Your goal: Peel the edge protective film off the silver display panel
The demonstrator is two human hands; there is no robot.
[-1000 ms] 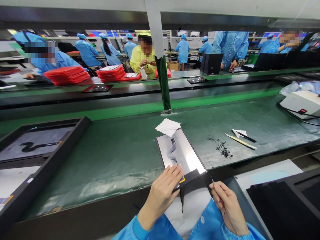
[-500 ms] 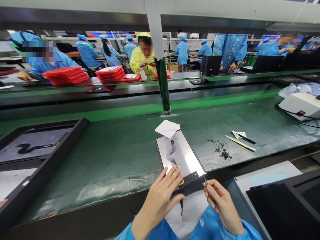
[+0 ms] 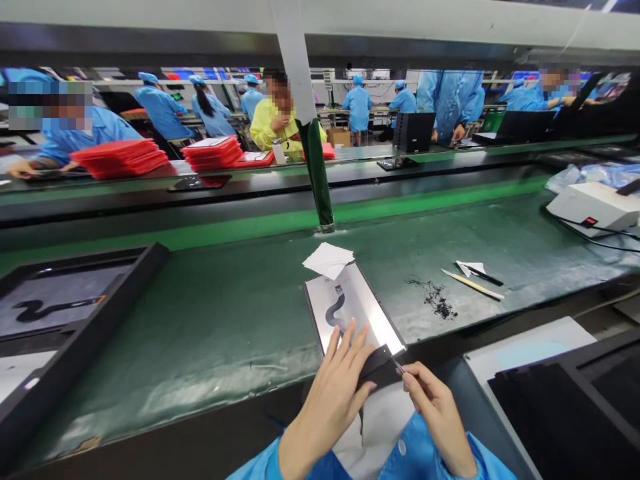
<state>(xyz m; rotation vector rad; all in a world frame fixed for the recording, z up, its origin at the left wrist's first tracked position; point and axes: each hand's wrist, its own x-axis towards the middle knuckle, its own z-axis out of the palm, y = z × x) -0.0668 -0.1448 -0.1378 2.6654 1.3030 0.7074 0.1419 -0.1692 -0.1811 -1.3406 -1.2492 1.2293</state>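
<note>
Nearest, my left hand (image 3: 335, 393) lies open, fingers spread flat on the near end of the display panel (image 3: 350, 310), gripping nothing. At its 3 o'clock, my right hand (image 3: 433, 407) is pinched around a thin pointed tool (image 3: 399, 367), whose tip touches the black strip (image 3: 377, 367) at the panel's near right corner. That panel lies on the green desk (image 3: 225, 320) at my 12 o'clock, with a white paper slip (image 3: 329, 259) overlapping its far end. Black scraps (image 3: 433, 297) sit at 2 o'clock and a black tray (image 3: 85, 333) at 9.
</note>
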